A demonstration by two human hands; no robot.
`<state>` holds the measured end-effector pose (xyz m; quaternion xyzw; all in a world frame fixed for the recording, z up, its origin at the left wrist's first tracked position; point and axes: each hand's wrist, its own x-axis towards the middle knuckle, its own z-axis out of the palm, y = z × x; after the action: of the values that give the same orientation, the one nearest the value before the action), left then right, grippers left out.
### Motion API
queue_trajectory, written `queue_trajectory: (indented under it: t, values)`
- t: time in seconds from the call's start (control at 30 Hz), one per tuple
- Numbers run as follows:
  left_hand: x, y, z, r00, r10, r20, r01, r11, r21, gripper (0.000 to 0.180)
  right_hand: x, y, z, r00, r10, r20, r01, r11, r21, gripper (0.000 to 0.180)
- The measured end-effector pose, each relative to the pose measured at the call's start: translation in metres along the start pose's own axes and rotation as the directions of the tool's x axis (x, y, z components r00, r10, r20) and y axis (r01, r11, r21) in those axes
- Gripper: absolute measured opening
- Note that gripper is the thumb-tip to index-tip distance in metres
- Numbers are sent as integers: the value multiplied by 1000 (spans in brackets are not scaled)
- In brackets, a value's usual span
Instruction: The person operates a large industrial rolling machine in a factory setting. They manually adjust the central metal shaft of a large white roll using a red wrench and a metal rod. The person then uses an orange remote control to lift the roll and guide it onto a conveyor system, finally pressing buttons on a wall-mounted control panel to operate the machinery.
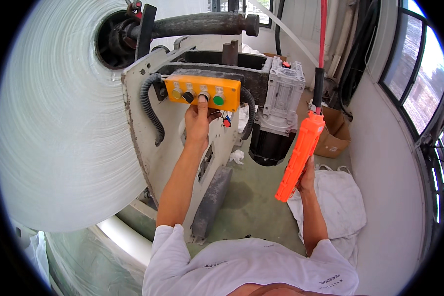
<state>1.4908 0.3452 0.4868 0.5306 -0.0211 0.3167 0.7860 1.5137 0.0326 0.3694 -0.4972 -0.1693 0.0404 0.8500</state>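
Note:
My left hand [199, 123] reaches up to a yellow control box [177, 79] on the machine frame. Its thumb rests on the third control from the left, and its fingers curl beneath the box's lower edge, partly hidden. Beside that control is a green push button [218, 99]; a black knob [188, 96] and a yellowish button [177, 93] sit to the left. An orange hoist pendant [301, 153], hanging from a red and black cable [318, 84], is held tilted in my right hand [308, 177]. The fingers there wrap behind it and are mostly hidden.
A huge roll of whitish film [59, 123] on a dark shaft [197, 25] fills the left. Right of the control box hangs a motor with gearbox [283, 98]. A cardboard box [334, 133] and a white sack [335, 197] lie by the right wall.

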Motion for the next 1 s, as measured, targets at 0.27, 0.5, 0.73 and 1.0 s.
queue_trajectory:
  t: [0.27, 0.5, 0.73, 1.0]
  values:
    - [-1, 2, 0, 1000, 7, -2, -7, 1000, 10, 51, 3, 3, -1, 1000, -10, 9, 11, 999, -41, 58]
    - [0, 0, 1, 1000, 9, -16, -9, 1000, 15, 53, 2, 4, -3, 1000, 27, 0, -27, 1000, -6, 56]
    - [-1, 2, 1, 1000, 7, 3, -7, 1000, 21, 54, 1, -1, 1, 1000, 3, 9, -3, 1000, -11, 57]
    - [-1, 1, -2, 1000, -5, 25, 4, 1000, 26, 52, -1, -2, 1, 1000, 12, 26, -11, 1000, -29, 57]
